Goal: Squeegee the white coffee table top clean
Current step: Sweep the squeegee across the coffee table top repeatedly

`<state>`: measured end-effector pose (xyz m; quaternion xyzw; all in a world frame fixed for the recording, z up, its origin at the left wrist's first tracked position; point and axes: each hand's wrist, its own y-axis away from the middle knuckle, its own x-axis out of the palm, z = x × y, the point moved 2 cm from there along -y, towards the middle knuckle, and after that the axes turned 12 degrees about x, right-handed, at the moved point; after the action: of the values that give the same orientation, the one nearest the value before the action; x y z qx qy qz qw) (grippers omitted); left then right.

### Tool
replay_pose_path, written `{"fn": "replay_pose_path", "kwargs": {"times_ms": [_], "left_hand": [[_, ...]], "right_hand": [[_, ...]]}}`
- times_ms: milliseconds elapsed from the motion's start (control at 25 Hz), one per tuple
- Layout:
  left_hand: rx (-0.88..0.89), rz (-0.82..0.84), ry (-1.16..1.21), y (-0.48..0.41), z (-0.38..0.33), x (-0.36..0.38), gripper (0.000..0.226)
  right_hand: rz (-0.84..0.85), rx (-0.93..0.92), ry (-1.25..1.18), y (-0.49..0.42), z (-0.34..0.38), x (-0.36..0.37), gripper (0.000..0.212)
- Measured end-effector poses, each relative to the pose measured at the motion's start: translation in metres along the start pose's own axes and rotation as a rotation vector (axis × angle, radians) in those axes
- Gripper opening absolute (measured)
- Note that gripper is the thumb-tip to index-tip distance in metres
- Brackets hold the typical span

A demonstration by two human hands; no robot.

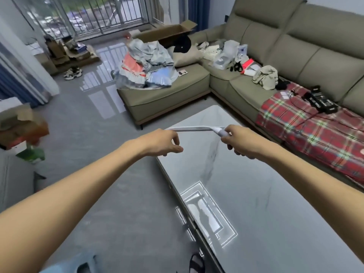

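One squeegee [197,128], white, out at 12 o'clock over the far half of the counter [256,194], blade lying crosswise. Whether the rubber touches the top or hangs just above it: cannot tell.

Two hands.
- Right hand [242,141]: fingers [229,147] wrapped tight round the squeegee's handle.
- Left hand [163,142]: at the blade's 9 o'clock tip, fingers [174,134] loosely curled, thumb apart. Cannot tell whether they steady the tip or hold nothing.

Risks, as I judge them:
- The blade's 9 o'clock end reaches about to the counter's edge. A pull from here could carry water over the side onto the glossy floor [98,194], which would then be slippery.
- With one firm grip at one end only, the blade may tilt, lift at the far tip and leave streaks.
- The blade is narrower than the counter, so a single stroke leaves a strip untouched on the 3 o'clock side.
- The sofa [295,46] stands near at 2 o'clock; a flick at stroke's end could spot the plaid blanket [315,134].

Other counts: one counter, one corner sofa, one blanket, one heap of clothes [145,64] at 11 o'clock, one pair of shoes [72,72] at 10 o'clock.
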<state>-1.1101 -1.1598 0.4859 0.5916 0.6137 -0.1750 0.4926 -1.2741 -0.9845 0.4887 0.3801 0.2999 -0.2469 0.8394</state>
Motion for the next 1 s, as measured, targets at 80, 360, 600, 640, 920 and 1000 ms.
{"fn": "replay_pose_path", "kwargs": {"times_ms": [80, 360, 600, 640, 920, 1000], "left_hand": [[0.026, -0.008, 0.003, -0.051, 0.022, -0.021, 0.03], [0.057, 0.102, 0.192, -0.256, 0.156, -0.024, 0.015], [-0.027, 0.232, 0.225, -0.436, 0.284, 0.01, 0.009], [-0.021, 0.255, 0.196, -0.459, 0.298, 0.021, 0.007], [0.058, 0.319, -0.214, -0.617, 0.375, 0.136, 0.075], [0.062, 0.288, -0.26, -0.651, 0.38, 0.158, 0.084]], "right_hand": [[-0.017, 0.032, -0.033, -0.048, 0.007, -0.014, 0.021], [-0.069, 0.325, -0.171, -0.252, 0.008, 0.016, 0.035], [-0.022, 0.611, -0.226, -0.422, -0.013, 0.079, 0.034], [-0.022, 0.641, -0.21, -0.44, -0.02, 0.086, 0.036], [-0.167, 0.61, -0.012, -0.591, -0.075, 0.109, 0.035], [-0.293, 0.559, 0.048, -0.639, -0.087, 0.096, 0.035]]}}
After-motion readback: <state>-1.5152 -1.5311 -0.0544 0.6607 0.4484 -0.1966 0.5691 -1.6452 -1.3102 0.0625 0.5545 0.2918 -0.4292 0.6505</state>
